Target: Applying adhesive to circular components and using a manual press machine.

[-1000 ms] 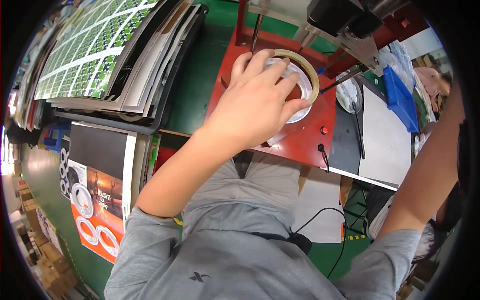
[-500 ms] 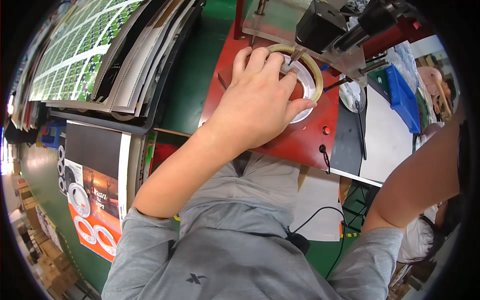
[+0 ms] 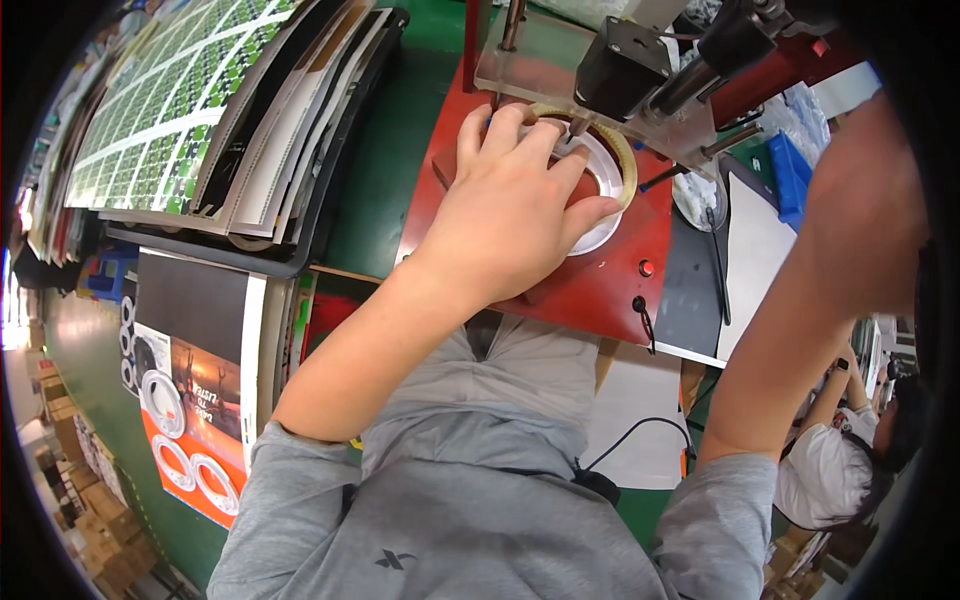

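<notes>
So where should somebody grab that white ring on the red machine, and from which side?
Probably pinch the white ring by its near right rim, coming from the person's side. It looks flat, and that curved edge shows bare; the left hand covers its left part, and a black block looms toward its far side.

- Green tabletop (image 3: 365, 205), with a thin brown strip (image 3: 345, 273) along its front edge.
- Dark grey surface (image 3: 692, 290) toward the tabletop's front right corner, pale along its front.
- Green floor (image 3: 180, 535) past the tabletop's left edge and below its front edge, crossed at left by 1 broken yellow line (image 3: 130, 510).
- 1 blue stool (image 3: 108, 278), partly hidden, left of the tabletop.
- Cardboard boxes (image 3: 97, 530) stacked farther out.
- White glare (image 3: 14, 325) far left.
</notes>
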Tool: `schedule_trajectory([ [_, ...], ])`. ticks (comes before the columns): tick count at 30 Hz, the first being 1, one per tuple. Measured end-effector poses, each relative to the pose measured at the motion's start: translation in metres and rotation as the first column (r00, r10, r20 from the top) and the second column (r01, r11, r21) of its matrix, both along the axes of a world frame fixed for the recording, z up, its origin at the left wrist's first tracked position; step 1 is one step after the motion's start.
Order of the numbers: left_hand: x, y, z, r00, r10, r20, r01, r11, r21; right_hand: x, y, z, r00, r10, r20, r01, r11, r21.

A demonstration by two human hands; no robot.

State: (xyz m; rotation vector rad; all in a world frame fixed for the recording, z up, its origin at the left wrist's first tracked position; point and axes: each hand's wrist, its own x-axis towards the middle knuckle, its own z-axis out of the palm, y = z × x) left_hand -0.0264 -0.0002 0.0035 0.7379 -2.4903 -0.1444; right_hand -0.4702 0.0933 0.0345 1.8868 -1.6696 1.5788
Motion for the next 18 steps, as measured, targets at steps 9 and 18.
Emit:
schedule_trajectory([
  [9,0.103,0.002,-0.023,0.898,0.055,-0.437,0.014,0.988,0.153,0.3,0.073,0.022,0.995,-0.038,-0.094,0.041,0.999,0.026],
  [18,0.126,0.012,-0.075,0.913,0.221,-0.344,-0.051,0.896,0.441,0.295,0.114,-0.02,0.844,-0.056,-0.533,0.463,0.575,0.674],
])
